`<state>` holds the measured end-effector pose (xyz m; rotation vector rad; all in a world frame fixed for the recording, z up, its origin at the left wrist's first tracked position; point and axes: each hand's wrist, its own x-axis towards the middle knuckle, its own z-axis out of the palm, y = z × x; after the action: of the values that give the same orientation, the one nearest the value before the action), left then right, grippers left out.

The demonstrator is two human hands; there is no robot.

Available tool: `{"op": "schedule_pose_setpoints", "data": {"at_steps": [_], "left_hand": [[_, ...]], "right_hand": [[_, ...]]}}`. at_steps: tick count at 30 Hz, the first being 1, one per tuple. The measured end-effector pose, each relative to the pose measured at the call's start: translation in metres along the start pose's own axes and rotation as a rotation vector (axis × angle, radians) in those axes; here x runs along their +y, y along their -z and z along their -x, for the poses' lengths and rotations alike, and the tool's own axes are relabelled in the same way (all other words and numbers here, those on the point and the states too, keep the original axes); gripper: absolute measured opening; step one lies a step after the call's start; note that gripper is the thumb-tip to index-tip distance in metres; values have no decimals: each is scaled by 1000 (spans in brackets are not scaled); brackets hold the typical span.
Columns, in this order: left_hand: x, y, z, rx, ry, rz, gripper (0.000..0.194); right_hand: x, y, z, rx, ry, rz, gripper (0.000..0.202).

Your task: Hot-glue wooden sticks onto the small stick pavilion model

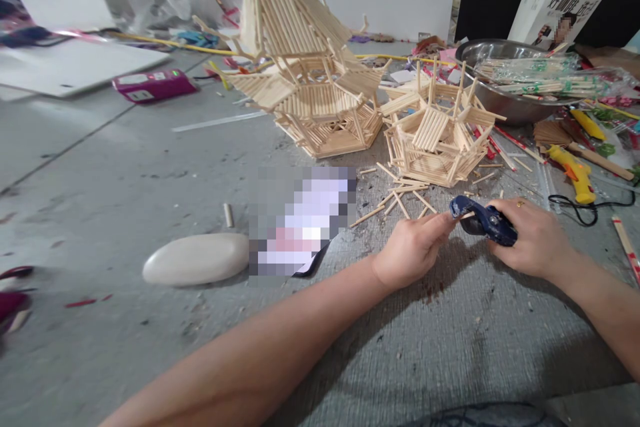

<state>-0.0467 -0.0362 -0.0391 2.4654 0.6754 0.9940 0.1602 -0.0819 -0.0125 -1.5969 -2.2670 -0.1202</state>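
Observation:
My right hand (530, 237) is wrapped round a dark blue hand cutter (493, 223), its jaws pointing left. Pinched fingers of my left hand (413, 247) meet the cutter's head and hold a thin wooden stick (468, 215), of which only a short pale bit shows between the jaws. Short cut sticks (395, 200) lie scattered just beyond my left hand. Behind them stands a small six-sided stick model (435, 130) with upright posts. To its left rises a taller stick pavilion (310, 90) with a pointed roof.
A phone (305, 220) with a blurred screen leans by a smooth whitish oval object (197, 259). At right are a yellow glue gun (575, 173) with a black cord and a steel bowl (470, 90) of wrapped chopsticks (545, 77). A purple box-like device (155, 85) lies far left.

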Motion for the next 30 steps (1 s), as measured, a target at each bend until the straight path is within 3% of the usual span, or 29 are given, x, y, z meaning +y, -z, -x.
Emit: {"op": "schedule_pose_setpoints", "data": {"at_steps": [30], "left_hand": [[6,0,0,-9,43,31,29]], "right_hand": [[-1,1,0,-10,11,46,19]]}}
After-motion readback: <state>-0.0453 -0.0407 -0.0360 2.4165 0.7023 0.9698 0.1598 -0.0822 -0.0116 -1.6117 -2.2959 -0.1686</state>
